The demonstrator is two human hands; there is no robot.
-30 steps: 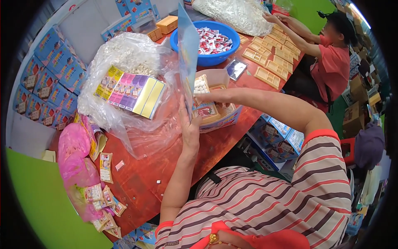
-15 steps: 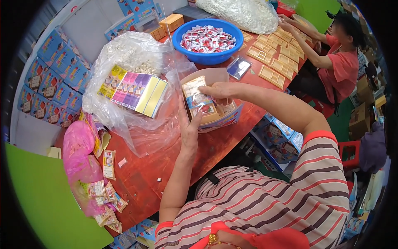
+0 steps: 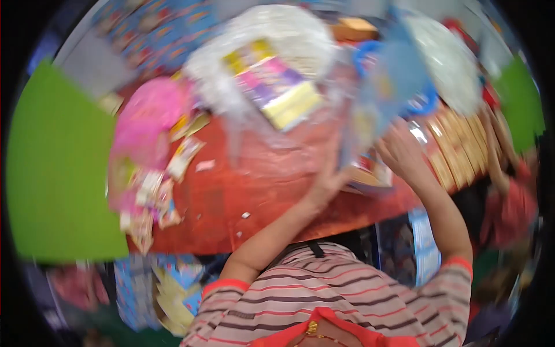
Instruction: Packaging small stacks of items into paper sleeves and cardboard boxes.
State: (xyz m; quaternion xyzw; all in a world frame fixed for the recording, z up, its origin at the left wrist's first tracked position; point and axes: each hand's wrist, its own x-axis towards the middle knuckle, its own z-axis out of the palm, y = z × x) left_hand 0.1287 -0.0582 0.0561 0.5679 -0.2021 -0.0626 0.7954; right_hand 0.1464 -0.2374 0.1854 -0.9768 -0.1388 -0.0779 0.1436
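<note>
A printed cardboard box [image 3: 376, 188] stands near the table's front edge, right of centre, with its blue lid [image 3: 399, 69] raised and smeared by motion. My left hand [image 3: 334, 178] holds the box's left side. At its right side my right hand [image 3: 400, 149] is closed, its fingers curled at the box's edge below the lid. Part of the box's inside shows between my hands; the contents are too blurred to tell. The lid partly hides a blue basin [image 3: 430, 101] behind it.
A clear bag of white pieces [image 3: 260, 29] bears a colourful printed sheet [image 3: 277, 87]. At left lie a pink plastic bag [image 3: 147, 110] and several small packets [image 3: 150, 191]. Light wooden trays [image 3: 454, 144] line the right, beside another person [image 3: 511, 208]. Another white bag [image 3: 448, 61] stands behind.
My view has swung, so the table's contents appear further right or turned. The blue lid now stands up over the box. My right hand has moved from the box's inside to its right edge.
</note>
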